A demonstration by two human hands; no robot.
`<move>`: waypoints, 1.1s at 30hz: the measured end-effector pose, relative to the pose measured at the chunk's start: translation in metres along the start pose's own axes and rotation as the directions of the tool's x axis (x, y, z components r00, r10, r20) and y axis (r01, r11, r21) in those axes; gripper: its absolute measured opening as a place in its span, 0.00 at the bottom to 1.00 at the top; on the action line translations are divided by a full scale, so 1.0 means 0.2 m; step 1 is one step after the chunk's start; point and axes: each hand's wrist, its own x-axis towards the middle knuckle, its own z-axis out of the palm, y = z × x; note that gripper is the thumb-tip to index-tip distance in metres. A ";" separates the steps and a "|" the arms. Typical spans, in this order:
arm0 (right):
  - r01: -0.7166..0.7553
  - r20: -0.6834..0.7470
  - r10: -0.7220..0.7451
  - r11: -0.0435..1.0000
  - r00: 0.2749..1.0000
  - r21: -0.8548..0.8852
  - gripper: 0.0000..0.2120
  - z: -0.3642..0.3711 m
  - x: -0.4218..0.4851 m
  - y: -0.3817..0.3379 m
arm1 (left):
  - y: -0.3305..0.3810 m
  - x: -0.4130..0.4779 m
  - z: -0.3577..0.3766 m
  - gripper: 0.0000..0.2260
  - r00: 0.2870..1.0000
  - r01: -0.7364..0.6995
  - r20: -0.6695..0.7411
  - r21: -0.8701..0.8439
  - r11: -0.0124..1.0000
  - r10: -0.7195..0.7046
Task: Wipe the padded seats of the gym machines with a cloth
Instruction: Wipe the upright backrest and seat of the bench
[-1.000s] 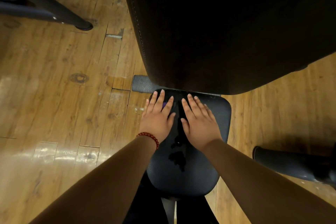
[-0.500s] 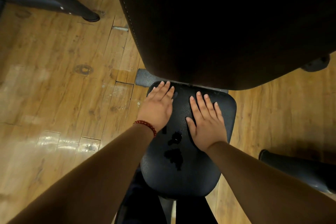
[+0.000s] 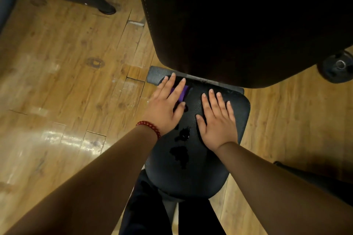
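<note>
Lying mostly hidden beneath the left hand [image 3: 165, 108], a purple cloth [image 3: 185, 92] is seen only between the straight, spread fingers, at the far left corner of the black padded seat [image 3: 191, 175]. Dark wet patches [image 3: 180, 151] are seen between the wrists. The right hand [image 3: 216, 122] is laid flat on the pad, fingers straight, nothing held. The seat's far edge is covered by a backrest [image 3: 248, 25] lost in shadow.

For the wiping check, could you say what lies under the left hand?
Under the left hand a purple cloth shows between fingers, on the seat; its rest is covered.
</note>
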 end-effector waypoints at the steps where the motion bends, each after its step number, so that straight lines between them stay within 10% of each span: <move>1: -0.002 0.002 0.002 1.000 1.000 0.011 0.28 -0.01 0.00 0.00 | -0.01 -0.03 -0.01 0.27 0.999 0.028 -0.035 -0.031 0.999 -0.029; 9: 0.240 -0.141 -0.212 0.942 0.967 0.233 0.25 -0.08 0.13 -0.32 | -0.13 -0.18 0.09 0.23 0.889 0.417 -0.003 -0.405 0.814 -0.457; 33: 0.192 -0.251 -0.207 0.978 0.946 -0.084 0.23 -0.02 0.24 -0.43 | -0.18 -0.19 0.12 0.22 0.878 0.438 0.090 -0.549 0.712 -0.470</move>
